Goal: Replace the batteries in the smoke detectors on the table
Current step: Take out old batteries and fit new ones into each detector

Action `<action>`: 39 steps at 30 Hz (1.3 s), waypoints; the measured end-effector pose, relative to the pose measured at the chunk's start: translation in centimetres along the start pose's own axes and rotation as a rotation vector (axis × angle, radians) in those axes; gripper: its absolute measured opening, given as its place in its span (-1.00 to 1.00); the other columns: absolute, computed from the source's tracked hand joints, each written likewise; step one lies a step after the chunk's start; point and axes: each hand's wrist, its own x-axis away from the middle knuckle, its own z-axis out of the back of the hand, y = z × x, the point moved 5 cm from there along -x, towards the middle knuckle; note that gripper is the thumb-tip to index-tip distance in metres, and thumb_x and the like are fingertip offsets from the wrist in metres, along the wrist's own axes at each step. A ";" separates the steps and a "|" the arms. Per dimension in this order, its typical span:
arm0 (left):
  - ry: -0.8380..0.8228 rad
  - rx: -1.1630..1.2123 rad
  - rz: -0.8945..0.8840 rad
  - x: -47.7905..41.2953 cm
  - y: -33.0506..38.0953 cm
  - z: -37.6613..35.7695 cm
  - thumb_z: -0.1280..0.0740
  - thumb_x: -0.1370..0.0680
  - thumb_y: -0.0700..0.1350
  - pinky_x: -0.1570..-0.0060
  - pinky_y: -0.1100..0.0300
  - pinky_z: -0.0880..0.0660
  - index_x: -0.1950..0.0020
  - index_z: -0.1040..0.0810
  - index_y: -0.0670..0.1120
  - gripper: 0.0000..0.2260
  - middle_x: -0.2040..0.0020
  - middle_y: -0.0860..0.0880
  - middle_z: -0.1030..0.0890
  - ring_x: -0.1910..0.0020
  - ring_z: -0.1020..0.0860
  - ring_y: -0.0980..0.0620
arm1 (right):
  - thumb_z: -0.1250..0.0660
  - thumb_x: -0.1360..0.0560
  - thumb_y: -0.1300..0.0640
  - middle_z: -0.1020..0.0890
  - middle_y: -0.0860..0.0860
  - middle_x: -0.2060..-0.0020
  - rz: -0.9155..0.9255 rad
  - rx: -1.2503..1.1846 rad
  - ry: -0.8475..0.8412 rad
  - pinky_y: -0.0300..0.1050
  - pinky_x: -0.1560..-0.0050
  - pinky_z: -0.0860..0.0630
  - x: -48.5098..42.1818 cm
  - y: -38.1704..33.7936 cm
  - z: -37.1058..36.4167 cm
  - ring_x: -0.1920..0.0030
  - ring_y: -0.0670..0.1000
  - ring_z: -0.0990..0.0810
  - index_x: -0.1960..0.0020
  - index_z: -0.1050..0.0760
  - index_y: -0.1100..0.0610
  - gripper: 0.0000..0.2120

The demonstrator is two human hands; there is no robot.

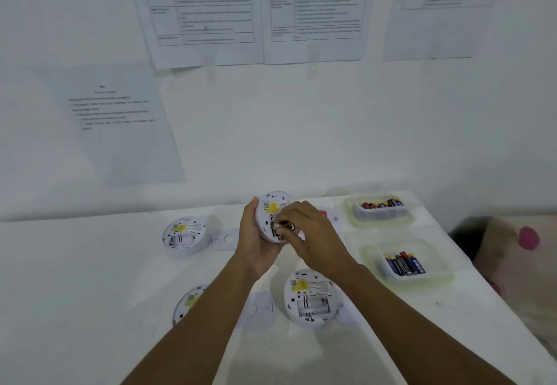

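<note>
My left hand [253,233] grips a round white smoke detector [272,205] lifted off the table, its back with a yellow label facing me. My right hand [310,233] pinches a battery [282,226] at the detector's open battery bay. Three more white detectors lie back-up on the table: one at the left [184,233], one at the front centre [312,297] with its battery bay showing, and one [190,301] partly hidden under my left forearm.
Two clear plastic tubs of batteries stand at the right, the far tub [380,208] and the near tub [405,262]. Loose white mounting plates [224,238] lie between the detectors. The table edge runs diagonally at the right. Printed sheets hang on the wall behind.
</note>
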 end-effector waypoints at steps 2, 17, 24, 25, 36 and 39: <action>-0.017 0.018 0.018 0.0 -0.9 -1.1 -0.10 -0.61 0.20 -0.07 0.00 -0.53 -0.16 -0.61 -0.18 -0.49 -0.06 -0.21 -0.66 0.01 -0.64 -0.13 | -0.36 -0.52 0.15 -0.60 -0.12 0.13 -0.097 -0.065 0.049 -0.34 0.05 -0.43 0.3 0.6 2.4 0.10 -0.16 -0.53 -0.03 -0.57 0.12 -0.90; -0.045 0.068 0.048 -2.0 -8.4 -7.6 -0.16 -0.59 0.18 -0.29 -0.16 -0.40 -0.40 -0.46 -0.13 -0.48 -0.34 -0.23 -0.53 -0.38 -0.42 -0.26 | -0.40 -0.47 0.01 -0.63 -0.03 0.10 -0.717 0.555 -0.487 -0.08 0.05 -0.56 9.8 16.3 16.9 0.14 0.00 -0.62 0.17 -0.57 -0.06 -0.95; -0.047 0.062 0.025 -1.9 -9.8 -8.1 -0.26 -0.47 0.16 -0.32 -0.17 -0.38 -0.41 -0.45 -0.14 -0.41 -0.30 -0.23 -0.56 -0.38 -0.42 -0.28 | -0.30 -0.50 0.22 -0.60 0.03 -0.02 -0.672 0.630 -0.553 -0.21 0.16 -0.45 10.9 17.9 15.4 0.15 0.00 -0.55 0.01 -0.59 0.04 -0.85; -0.044 0.055 0.018 -1.9 -9.8 -8.0 -0.27 -0.46 0.16 -0.33 -0.17 -0.37 -0.41 -0.45 -0.14 -0.40 -0.31 -0.23 -0.56 -0.38 -0.42 -0.28 | -0.29 -0.50 0.23 -0.59 0.03 -0.03 -0.682 0.627 -0.554 -0.21 0.18 -0.44 11.0 18.0 15.5 0.16 0.01 -0.56 0.00 -0.59 0.04 -0.84; -0.031 0.079 0.004 -2.0 -10.3 -8.3 -0.25 -0.50 0.16 -0.33 -0.20 -0.37 -0.36 -0.50 -0.12 -0.47 -0.31 -0.24 -0.55 -0.37 -0.42 -0.29 | -0.37 -0.51 0.16 -0.63 -0.09 0.30 -0.611 0.143 -0.162 -0.28 0.28 -0.51 8.9 13.1 16.7 0.33 -0.07 -0.62 0.11 -0.60 0.02 -0.94; -0.032 0.094 0.001 -2.1 -10.4 -8.8 -0.18 -0.58 0.16 -0.39 -0.16 -0.32 -0.34 -0.52 -0.13 -0.52 -0.30 -0.24 -0.56 -0.36 -0.44 -0.26 | -0.39 -0.49 0.22 -0.64 -0.09 0.26 -0.542 -0.067 -0.058 -0.45 0.29 -0.45 8.1 9.1 14.9 0.33 -0.17 -0.55 0.12 -0.63 0.09 -0.94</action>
